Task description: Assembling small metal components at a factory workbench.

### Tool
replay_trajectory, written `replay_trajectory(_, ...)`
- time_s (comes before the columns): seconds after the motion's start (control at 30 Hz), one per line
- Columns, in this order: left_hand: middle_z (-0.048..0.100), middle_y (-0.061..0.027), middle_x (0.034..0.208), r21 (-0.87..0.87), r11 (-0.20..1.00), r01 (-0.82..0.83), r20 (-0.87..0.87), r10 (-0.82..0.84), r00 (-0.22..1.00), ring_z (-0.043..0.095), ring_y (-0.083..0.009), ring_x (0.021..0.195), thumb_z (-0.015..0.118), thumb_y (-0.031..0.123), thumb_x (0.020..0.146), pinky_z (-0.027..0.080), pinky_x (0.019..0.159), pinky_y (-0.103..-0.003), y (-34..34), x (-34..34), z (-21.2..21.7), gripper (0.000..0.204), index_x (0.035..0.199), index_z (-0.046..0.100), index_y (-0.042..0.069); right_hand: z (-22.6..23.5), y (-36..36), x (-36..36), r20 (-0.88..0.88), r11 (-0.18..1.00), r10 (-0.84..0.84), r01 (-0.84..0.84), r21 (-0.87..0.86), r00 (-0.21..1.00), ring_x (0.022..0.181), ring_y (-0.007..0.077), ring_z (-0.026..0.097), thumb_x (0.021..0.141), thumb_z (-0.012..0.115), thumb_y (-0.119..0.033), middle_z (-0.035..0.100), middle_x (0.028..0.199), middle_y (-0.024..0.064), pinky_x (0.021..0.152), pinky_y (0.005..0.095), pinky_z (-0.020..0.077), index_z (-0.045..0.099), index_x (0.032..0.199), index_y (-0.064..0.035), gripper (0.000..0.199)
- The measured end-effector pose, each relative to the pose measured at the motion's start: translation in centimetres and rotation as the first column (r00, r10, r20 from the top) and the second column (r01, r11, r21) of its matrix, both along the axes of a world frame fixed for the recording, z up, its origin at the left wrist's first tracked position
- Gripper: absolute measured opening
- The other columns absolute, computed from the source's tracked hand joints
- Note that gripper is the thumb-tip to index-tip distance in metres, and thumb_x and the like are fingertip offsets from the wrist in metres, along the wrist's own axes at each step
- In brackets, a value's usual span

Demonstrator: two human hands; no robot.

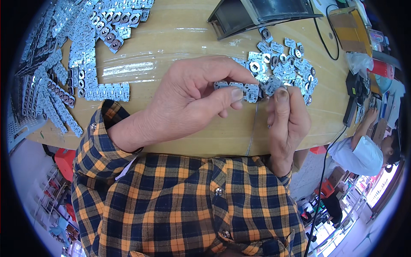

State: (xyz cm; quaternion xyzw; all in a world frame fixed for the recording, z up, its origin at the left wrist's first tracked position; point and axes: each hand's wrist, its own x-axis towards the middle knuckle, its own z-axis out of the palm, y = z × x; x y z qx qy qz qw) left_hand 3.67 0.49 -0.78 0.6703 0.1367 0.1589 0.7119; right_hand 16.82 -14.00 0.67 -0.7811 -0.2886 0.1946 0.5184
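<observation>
Between the thumb and fingers of my left hand (192, 94) is a short strip of small circuit boards (250, 93), held above the near part of the table. My right hand (287, 115) pinches a single small circuit board (271, 85) at the right end of that strip. Whether the single board is still joined to the strip, I cannot tell. Just beyond my hands lies a loose pile of separate small boards (295, 70), several with round metal parts on them. My fingers hide part of the strip.
Many joined board strips (85, 47) cover the left of the table (171, 43). A black open-ended housing (261, 15) stands at the back. At the right are a cardboard box (350, 30), a black cable (336, 38) and a power strip (353, 98). A person (359, 150) sits beyond.
</observation>
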Motion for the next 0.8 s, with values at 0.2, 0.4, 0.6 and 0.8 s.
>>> replay_trajectory(0.2, 0.067, -0.007, 0.103, -0.217, 0.976, -0.021, -0.089, 0.002, 0.996, 0.065, -0.0087, 0.08, 0.06, 0.003, 0.094, 0.049, 0.06, -0.018, 0.2, -0.4, 0.6, 0.019, 0.111, 0.065, -0.002, 0.9, -0.9, 0.5, 0.419, 0.985, 0.164, -0.123, -0.123, 0.893, 0.05, 0.0134, 0.04, 0.094, 0.061, -0.006, 0.046, 0.06, 0.0059, 0.049, 0.0274, 0.0325, 0.057, 0.076, 0.0029, 0.02)
replay_trajectory(0.4, 0.066, -0.007, 0.1, -0.143, 0.988, 0.063, -0.004, -0.064, 0.998, 0.064, -0.0078, 0.077, 0.061, 0.002, 0.093, 0.049, 0.059, -0.018, 0.6, -0.5, 0.0, 0.018, 0.11, 0.066, 0.0, 0.9, -0.3, 0.8, 0.014, 0.926, 0.377, -0.377, 0.001, 0.926, 0.05, 0.0166, 0.047, 0.092, 0.063, -0.007, 0.052, 0.062, 0.0073, 0.05, 0.0277, 0.0358, 0.062, 0.081, 0.0046, 0.016)
replay_trajectory(0.6, 0.066, -0.0077, 0.095, -0.219, 0.97, 0.109, -0.011, -0.114, 0.993, 0.063, -0.0082, 0.074, 0.063, 0.001, 0.091, 0.049, 0.057, -0.019, 0.2, -0.4, 0.4, 0.017, 0.107, 0.066, -0.003, 1.2, -0.4, 0.7, -0.005, 0.891, 0.451, -0.451, -0.05, 0.893, 0.05, 0.0141, 0.051, 0.093, 0.061, -0.008, 0.054, 0.061, 0.0076, 0.048, 0.0275, 0.038, 0.064, 0.083, 0.003, 0.014)
replay_trajectory(0.8, 0.066, -0.0105, 0.088, -0.547, 0.836, 0.034, -0.125, -0.122, 0.985, 0.064, -0.0106, 0.063, 0.064, 0.006, 0.092, 0.05, 0.048, -0.019, 0.9, -0.2, 1.1, 0.015, 0.102, 0.062, -0.005, 0.3, -0.3, 0.1, -0.624, 0.947, 0.321, -0.241, 0.212, 0.713, 0.042, 0.0072, 0.04, 0.103, 0.049, -0.022, 0.051, 0.058, 0.0013, 0.041, 0.0224, 0.0305, 0.057, 0.081, -0.0026, 0.03)
